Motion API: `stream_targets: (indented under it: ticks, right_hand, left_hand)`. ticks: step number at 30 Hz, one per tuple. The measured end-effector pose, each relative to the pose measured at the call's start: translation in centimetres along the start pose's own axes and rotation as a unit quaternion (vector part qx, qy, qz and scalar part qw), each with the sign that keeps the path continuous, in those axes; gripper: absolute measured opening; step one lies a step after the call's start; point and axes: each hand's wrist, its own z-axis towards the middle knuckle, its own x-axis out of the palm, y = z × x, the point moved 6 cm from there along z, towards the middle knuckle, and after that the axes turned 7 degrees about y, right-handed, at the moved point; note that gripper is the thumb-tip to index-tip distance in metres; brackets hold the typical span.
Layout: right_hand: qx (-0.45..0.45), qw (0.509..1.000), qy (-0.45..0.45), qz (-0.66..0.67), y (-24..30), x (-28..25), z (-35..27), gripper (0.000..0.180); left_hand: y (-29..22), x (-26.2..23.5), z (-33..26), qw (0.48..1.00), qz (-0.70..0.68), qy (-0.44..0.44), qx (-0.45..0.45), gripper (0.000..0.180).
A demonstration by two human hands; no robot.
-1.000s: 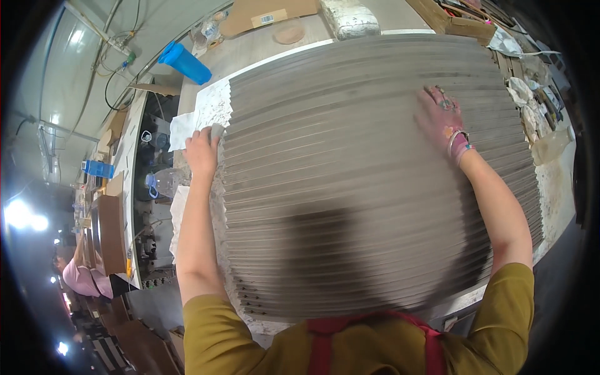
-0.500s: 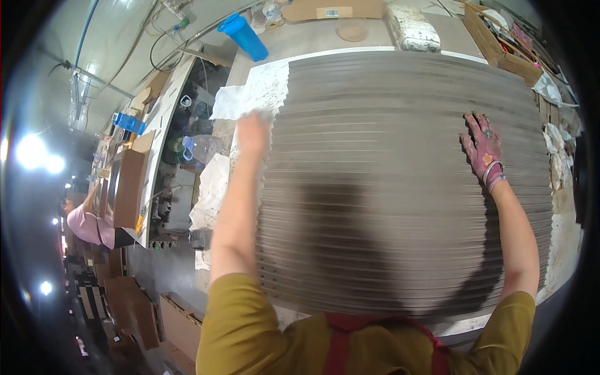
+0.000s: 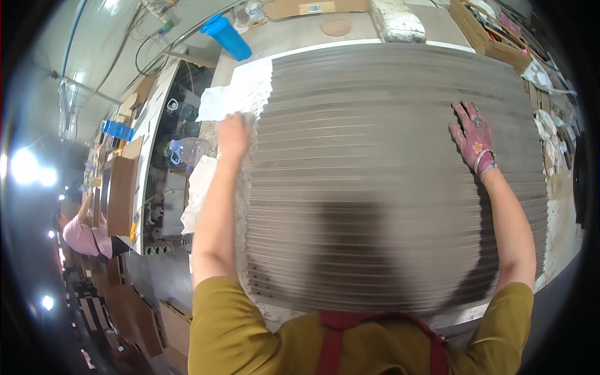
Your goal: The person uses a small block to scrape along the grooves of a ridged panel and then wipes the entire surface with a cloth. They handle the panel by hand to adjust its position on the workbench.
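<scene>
A wide layer of long grey-brown strips [image 3: 387, 162] lies side by side across the table in front of me. At the far left of the strips, my bare left hand [image 3: 234, 136] is closed by their ragged ends. Something small and greyish shows at its fingertips, too unclear to name. My right hand [image 3: 473, 137] wears a stained pink glove with a flower on it. It rests flat on the right part of the strips, fingers spread. White paper [image 3: 250, 87] lies under the strip ends just beyond my left hand.
A blue tumbler [image 3: 228, 39] stands at the back left, a worn white block [image 3: 397, 24] at the back. A wooden box [image 3: 490, 40] of odds and ends sits back right. Left are a plastic bottle [image 3: 187, 152], a side bench and a person in pink [image 3: 86, 236].
The whole view has shifted, so the table and things sit further left in the picture. My left hand stays by the strip ends and is less blurred; my right hand remains flat on the strips.
</scene>
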Motion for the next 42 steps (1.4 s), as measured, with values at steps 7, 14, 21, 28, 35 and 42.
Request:
stream_targets:
  ticks: [7,14,21,28,35,42]
  right_hand:
    - [0.008,1.000,0.000,-0.026,0.0,-0.2,0.1,0.048]
    - [0.012,1.000,-0.001,-0.015,-0.2,-0.8,-0.1,0.047]
    - [0.020,0.999,0.005,-0.045,-0.4,-0.3,-0.3,0.049]
    - [-0.055,0.996,-0.004,-0.077,2.4,-5.1,-4.8,0.054]
    - [-0.013,1.000,-0.015,0.013,-3.0,-4.8,-12.4,0.056]
    - [0.011,0.998,0.043,-0.049,4.1,-0.7,-7.5,0.054]
  left_hand:
    - [-25.1,-2.2,-0.9,0.951,-0.242,0.018,0.193,0.038]
    - [-9.2,0.2,-1.8,0.982,-0.182,-0.030,0.036,0.032]
    - [-15.4,-4.9,-1.2,0.950,-0.302,-0.050,0.057,0.038]
    - [-23.4,1.1,-2.1,0.961,-0.212,0.018,0.179,0.034]
    - [-8.8,-4.2,-3.3,0.987,-0.140,-0.041,0.069,0.035]
    - [-28.8,-0.9,-3.9,0.953,-0.205,-0.014,0.222,0.026]
